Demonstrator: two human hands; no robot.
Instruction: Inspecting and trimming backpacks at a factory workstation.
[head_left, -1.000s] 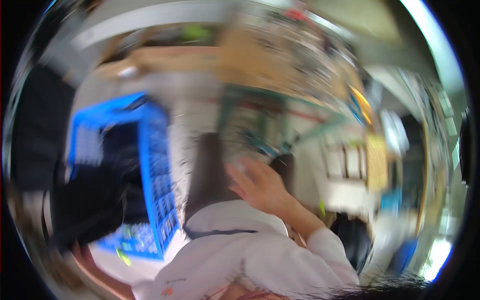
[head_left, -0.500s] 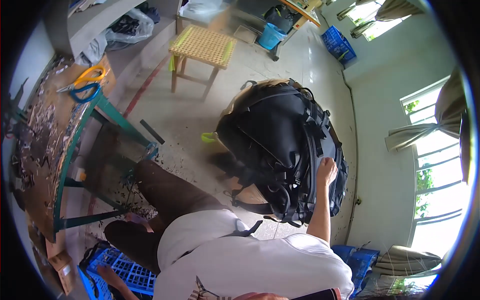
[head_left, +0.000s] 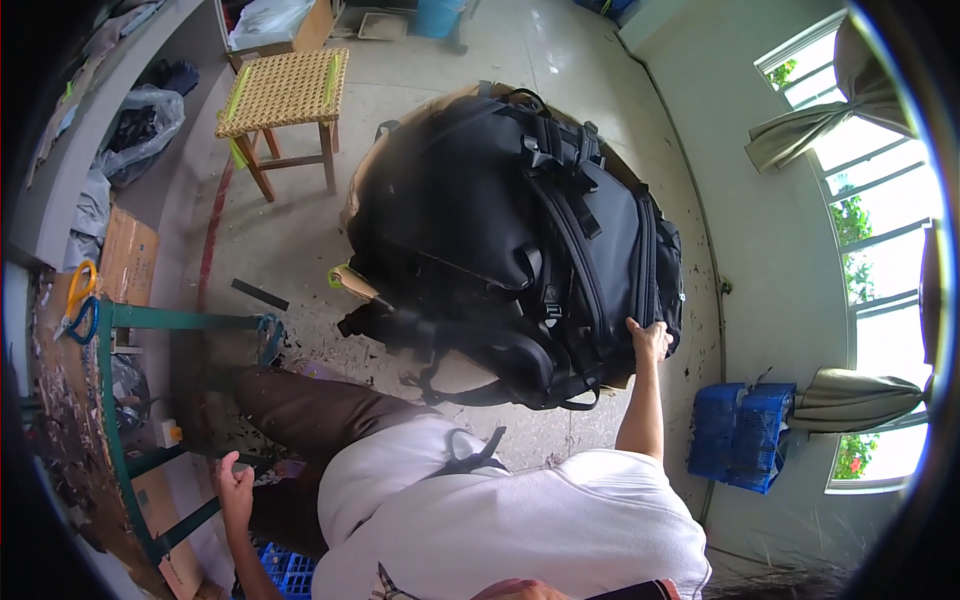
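Large black backpacks [head_left: 480, 220], or bag pieces with straps and buckles, lie heaped together in front of me; where one ends and another starts is hard to see. At the heap's right side, my right hand [head_left: 652, 342] is closed on the edge of a black bag. Low on the left, beside the green-framed bench [head_left: 180, 318], my left hand [head_left: 235, 488] is raised with curled fingers. Something small and greyish shows by those fingers, but I cannot make out what it is.
Tan cardboard [head_left: 362, 180] edges the heap. A woven-top stool [head_left: 285, 92] stands beyond it at left. Scissors [head_left: 78, 305] with orange and blue handles lie on the bench. Blue crates [head_left: 740, 435] sit by the right wall. A dark strip [head_left: 260, 294] and scraps litter the floor.
My view has turned, so the heap appears farther left. My right hand has shifted along the bag's edge and grips it. My left hand has risen from the blue crate to beside the bench.
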